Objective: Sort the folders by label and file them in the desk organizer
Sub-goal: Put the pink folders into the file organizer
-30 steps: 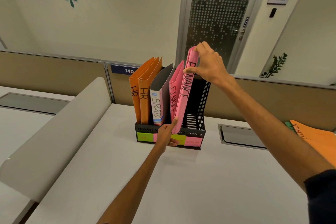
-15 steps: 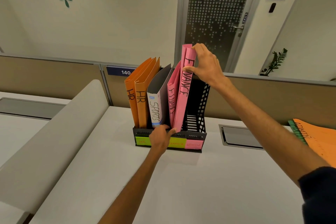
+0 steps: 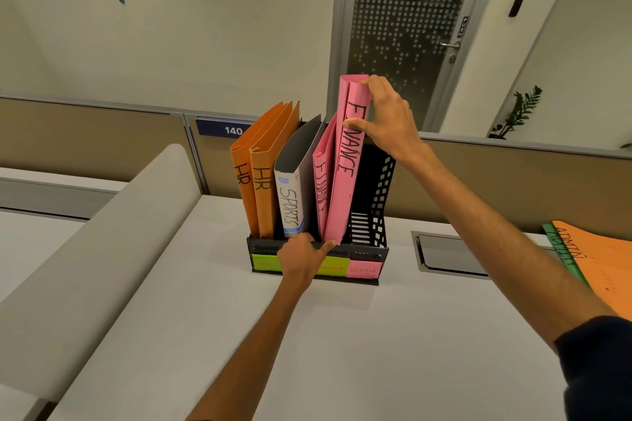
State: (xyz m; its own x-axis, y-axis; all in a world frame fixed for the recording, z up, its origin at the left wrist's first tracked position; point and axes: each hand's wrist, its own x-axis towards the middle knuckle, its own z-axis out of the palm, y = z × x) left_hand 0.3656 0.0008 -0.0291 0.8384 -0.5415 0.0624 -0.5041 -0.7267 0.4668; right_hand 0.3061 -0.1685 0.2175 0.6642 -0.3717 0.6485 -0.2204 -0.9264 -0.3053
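mostly flat pink card folder (image 3: 343, 181)

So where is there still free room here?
Free: the rightmost slot of the organizer, beside the held FINANCE folder, and the desk in front. Crowded: the left slots with HR folders and SPORTS folder; ADMIN stack at right.

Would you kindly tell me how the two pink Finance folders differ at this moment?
The held folder stands taller, its top pinched by the right hand, its bottom corner touched by the left hand; the second folder sits lower in the organizer. The held folder's spine is smooth; the second folder's is crumpled. Both are pink, lettered FINANCE in black.
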